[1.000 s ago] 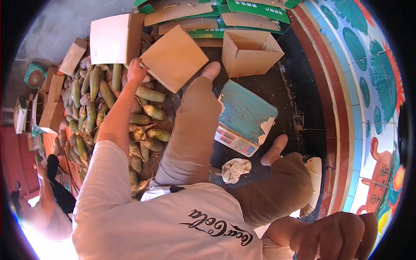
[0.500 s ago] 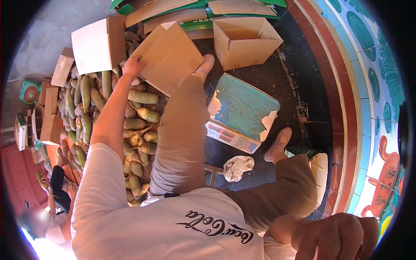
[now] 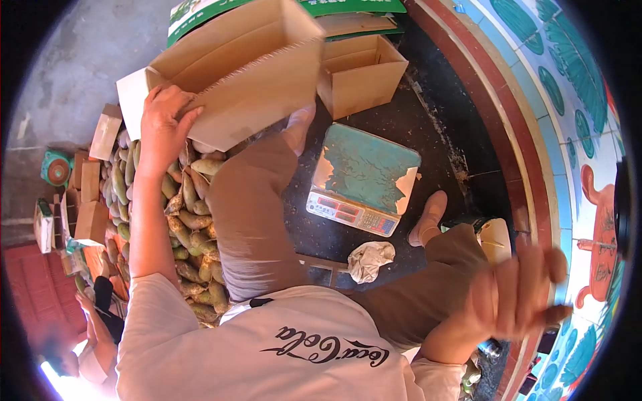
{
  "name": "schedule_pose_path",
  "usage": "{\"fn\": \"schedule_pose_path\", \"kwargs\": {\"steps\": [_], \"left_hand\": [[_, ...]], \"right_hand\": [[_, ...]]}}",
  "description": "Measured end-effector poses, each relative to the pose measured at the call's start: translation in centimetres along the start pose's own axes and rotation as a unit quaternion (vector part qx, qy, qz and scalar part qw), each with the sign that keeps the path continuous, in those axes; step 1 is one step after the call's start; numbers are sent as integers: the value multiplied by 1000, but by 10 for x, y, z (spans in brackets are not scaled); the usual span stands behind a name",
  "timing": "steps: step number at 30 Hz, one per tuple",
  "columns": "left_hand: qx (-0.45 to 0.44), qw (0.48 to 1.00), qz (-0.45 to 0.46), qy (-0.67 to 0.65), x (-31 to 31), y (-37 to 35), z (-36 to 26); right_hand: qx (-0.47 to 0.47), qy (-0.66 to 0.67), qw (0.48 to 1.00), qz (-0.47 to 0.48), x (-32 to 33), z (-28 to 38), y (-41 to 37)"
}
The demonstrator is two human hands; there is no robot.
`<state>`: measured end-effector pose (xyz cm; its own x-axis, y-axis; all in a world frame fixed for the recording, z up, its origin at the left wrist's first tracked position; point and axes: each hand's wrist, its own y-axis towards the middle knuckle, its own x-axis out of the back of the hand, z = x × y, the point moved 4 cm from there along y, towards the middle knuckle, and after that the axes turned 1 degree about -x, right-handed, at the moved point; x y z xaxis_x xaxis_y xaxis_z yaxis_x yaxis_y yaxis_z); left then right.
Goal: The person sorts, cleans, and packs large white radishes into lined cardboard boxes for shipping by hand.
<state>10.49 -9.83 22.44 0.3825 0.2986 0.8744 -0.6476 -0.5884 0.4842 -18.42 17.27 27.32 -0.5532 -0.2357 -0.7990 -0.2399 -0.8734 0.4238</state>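
Observation:
My left hand (image 3: 166, 120) grips the near edge of an open cardboard box (image 3: 261, 87), thumb on its outer wall and fingers over the rim. The box is tilted, its inside partly showing, above my left foot and the pile. Beneath it and to the left lie many long green radish-like vegetables (image 3: 194, 227), some with stringy roots. At the lower right my right hand (image 3: 511, 294) is raised over my knee, blurred by motion. Its fingers look apart, with nothing visible in them.
A digital scale (image 3: 368, 174) with a worn blue-green plate sits between my feet. Behind it stands another open cardboard box (image 3: 361, 77). A crumpled cloth (image 3: 370, 260) lies nearer me. Another person (image 3: 100, 334) works at the far left. A tiled wall (image 3: 555, 134) curves along the right.
My left hand has lifted and turned the cardboard box, so its opening now shows. My right hand has moved up from the bottom edge, its fingers spreading. The view has shifted slightly.

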Motion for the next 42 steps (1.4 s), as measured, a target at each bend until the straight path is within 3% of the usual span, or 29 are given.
{"fn": "schedule_pose_path", "kwargs": {"steps": [1, 3, 8, 13, 16, 19, 20, 24, 28, 30, 32, 35, 38, 39, 41, 42], "left_hand": [[-15, 1000, 14, -23, -1, 3, -13], [-46, 995, 44, -70, -8, 10, -38], [-147, 971, 73, -173, -79, 1, -112], [-212, 942, 105, -240, -149, -32, -167], [-235, 932, 136, -240, -181, -50, -179], [-203, 945, 99, -235, -191, -53, -175], [-199, 938, 159, -235, -196, -55, -173], [-193, 936, 180, -233, -187, -51, -175], [-161, 954, 137, -214, -164, -46, -179], [-127, 958, 117, -231, -147, -46, -177], [-100, 959, 91, -249, -135, -42, -173], [-73, 952, 78, -288, -119, -44, -163], [0, 947, 66, -316, -101, -40, -152], [26, 945, 59, -320, -98, -41, -146], [57, 945, 53, -317, -96, -46, -132], [76, 940, 57, -327, -97, -49, -127]], "right_hand": [[49, -15, 994, -99, 16, 2, -10], [10, -99, 992, -78, 48, 3, -9], [4, -178, 942, -283, 128, 0, -48], [-18, -263, 893, -364, 167, -3, -81], [-30, -278, 856, -435, 175, -4, -98], [-51, -320, 818, -474, 190, -6, -114], [-31, -311, 807, -501, 194, -8, -118], [-41, -335, 769, -543, 207, -9, -132], [-145, -461, 717, -503, 240, -18, -156], [-273, -517, 672, -455, 282, -46, -184], [-423, -612, 561, -363, 327, -71, -216], [-323, -765, 484, -275, 293, -74, -192], [-258, -739, 545, -300, 238, -27, -151], [-198, -777, 528, -280, 221, 2, -141], [-189, -753, 501, -384, 183, 68, -124], [-127, -779, 479, -384, 188, 106, -132]]}}
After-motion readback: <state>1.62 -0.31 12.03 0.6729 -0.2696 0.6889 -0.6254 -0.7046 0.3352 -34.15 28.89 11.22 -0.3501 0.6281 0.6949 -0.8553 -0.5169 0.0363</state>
